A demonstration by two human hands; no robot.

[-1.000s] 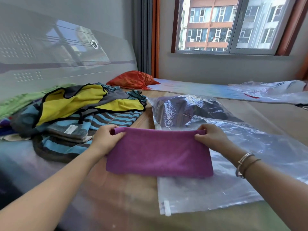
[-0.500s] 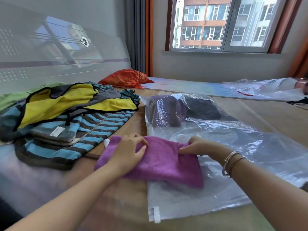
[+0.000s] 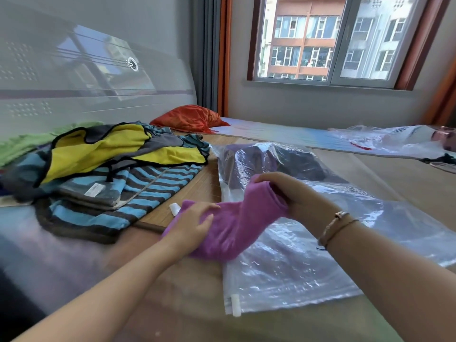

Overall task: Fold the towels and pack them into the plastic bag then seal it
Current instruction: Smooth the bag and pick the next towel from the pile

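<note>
Since a second ago, right hand (image 3: pixel 293 193) lifts the purple towel (image 3: pixel 237 225), gripping it; left hand (image 3: pixel 195 225) presses it flat-fingered. Plastic bag (image 3: pixel 308 267) already holds towels; striped pile (image 3: pixel 111 183) remains unfolded, sealing undone.

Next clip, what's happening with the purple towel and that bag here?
A person is folding a purple towel on top of a clear plastic bag. The left hand presses one end down while the right hand grips and lifts the other end. Dark folded items already sit inside the bag. A pile of striped and yellow towels waits alongside.
</note>
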